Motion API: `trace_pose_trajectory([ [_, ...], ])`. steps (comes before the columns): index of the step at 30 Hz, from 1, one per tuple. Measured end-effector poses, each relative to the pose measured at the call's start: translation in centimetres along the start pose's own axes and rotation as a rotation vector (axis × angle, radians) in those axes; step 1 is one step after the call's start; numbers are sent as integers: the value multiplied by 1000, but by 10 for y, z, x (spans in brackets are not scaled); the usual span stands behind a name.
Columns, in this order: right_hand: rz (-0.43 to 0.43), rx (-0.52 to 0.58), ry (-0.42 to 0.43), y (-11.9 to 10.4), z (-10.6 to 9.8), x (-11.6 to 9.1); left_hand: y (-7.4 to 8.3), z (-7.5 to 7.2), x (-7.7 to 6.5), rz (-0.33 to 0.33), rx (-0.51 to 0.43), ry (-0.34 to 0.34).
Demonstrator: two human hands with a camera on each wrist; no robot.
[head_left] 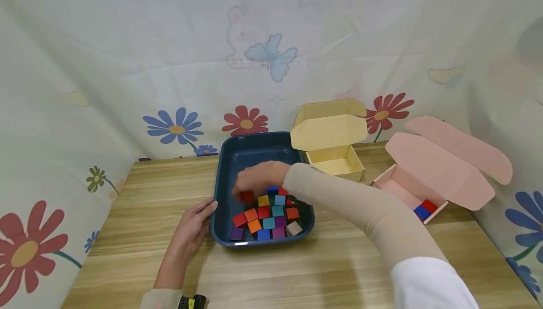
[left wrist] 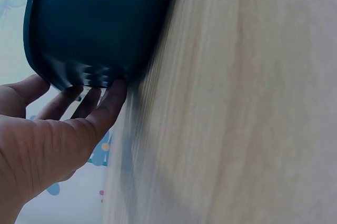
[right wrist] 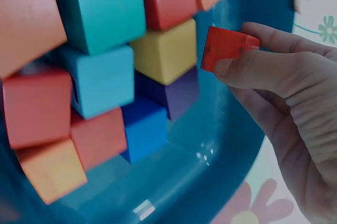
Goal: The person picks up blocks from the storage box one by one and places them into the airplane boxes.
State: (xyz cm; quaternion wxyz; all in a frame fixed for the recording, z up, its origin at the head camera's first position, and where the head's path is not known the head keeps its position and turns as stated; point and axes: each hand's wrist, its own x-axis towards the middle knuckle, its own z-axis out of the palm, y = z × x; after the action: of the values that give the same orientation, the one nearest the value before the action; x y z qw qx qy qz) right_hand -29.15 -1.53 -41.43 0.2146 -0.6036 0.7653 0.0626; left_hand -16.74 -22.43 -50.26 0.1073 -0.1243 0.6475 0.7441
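Observation:
A dark blue tray (head_left: 250,151) on the table holds several coloured wooden cubes, gathered mostly in its near half. My left hand (head_left: 193,229) holds the tray's left side near the front corner, thumb at the rim; in the left wrist view its fingers (left wrist: 108,111) lie against the outer wall. Inside the tray, my right hand (head_left: 260,177) pinches a red cube (right wrist: 224,50) between thumb and fingers, above the tray floor. Beside that cube lie a yellow cube (right wrist: 168,50), a light blue cube (right wrist: 102,82) and a blue cube (right wrist: 145,129).
An open yellow box (head_left: 335,160) stands behind my right forearm, beside the tray. Farther right is an open pink box (head_left: 394,186) with a red cube (head_left: 428,204) and a blue cube (head_left: 421,212) inside. Patterned cloth hangs around the wooden table (head_left: 161,182).

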Motion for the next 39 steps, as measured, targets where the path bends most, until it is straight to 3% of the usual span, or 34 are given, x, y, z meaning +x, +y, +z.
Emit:
trace_pose_trajectory([
  [20,130,-171,6,8,-48,-58,0,0,1,-5,19,7],
  [29,208,-194,-20,17,-50,-89,0,0,2,-1,25,-7],
  [39,296,-177,-1,26,-35,-123,-1,-1,3,-5,35,2],
])
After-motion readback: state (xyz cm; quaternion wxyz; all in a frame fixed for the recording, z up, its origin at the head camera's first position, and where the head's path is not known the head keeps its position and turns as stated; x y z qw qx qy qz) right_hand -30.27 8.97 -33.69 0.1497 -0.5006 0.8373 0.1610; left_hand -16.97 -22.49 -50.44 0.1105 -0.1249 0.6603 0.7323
